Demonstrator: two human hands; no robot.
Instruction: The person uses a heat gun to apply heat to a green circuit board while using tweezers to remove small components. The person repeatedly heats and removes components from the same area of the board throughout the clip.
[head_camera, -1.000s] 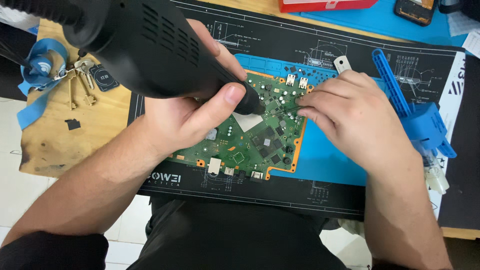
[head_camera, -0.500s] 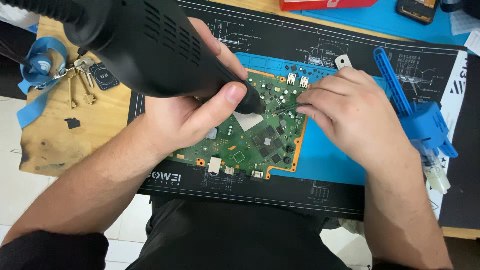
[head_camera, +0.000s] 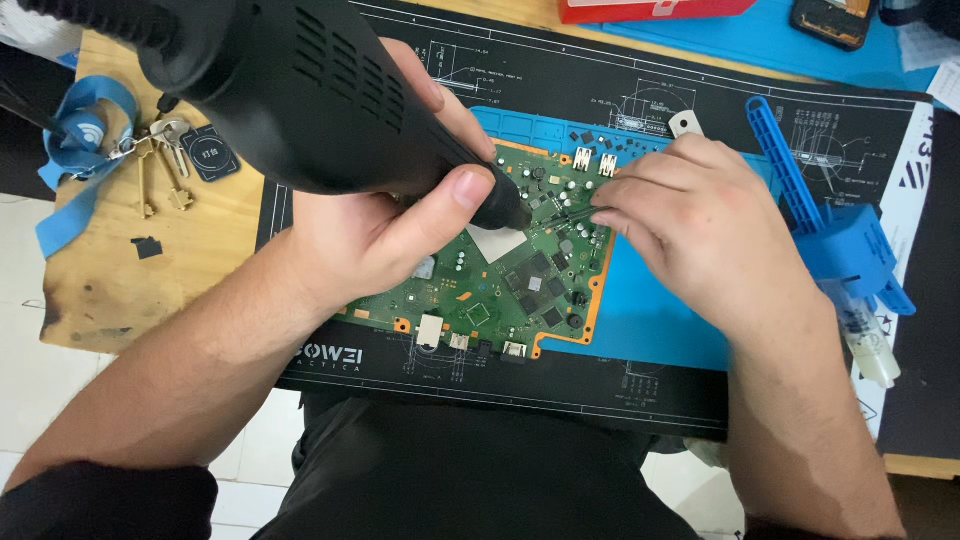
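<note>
A green circuit board (head_camera: 500, 285) with an orange edge lies on a blue pad (head_camera: 650, 325) over a black work mat (head_camera: 500, 375). My left hand (head_camera: 385, 225) grips a large black hot-air tool (head_camera: 300, 90), its nozzle pointing down at the board's middle. My right hand (head_camera: 690, 225) pinches thin black tweezers (head_camera: 560, 218), whose tips touch the board right beside the nozzle tip. The left hand and the tool hide part of the board.
A bunch of keys (head_camera: 160, 160) on a blue lanyard (head_camera: 80, 150) lies on the wooden table at left. A blue plastic holder with a syringe (head_camera: 850, 260) sits at right. A red box (head_camera: 650, 8) and a dark phone (head_camera: 832, 20) lie at the far edge.
Both hands have stayed almost still over the board; the tool and the tweezers hold the same spot.
</note>
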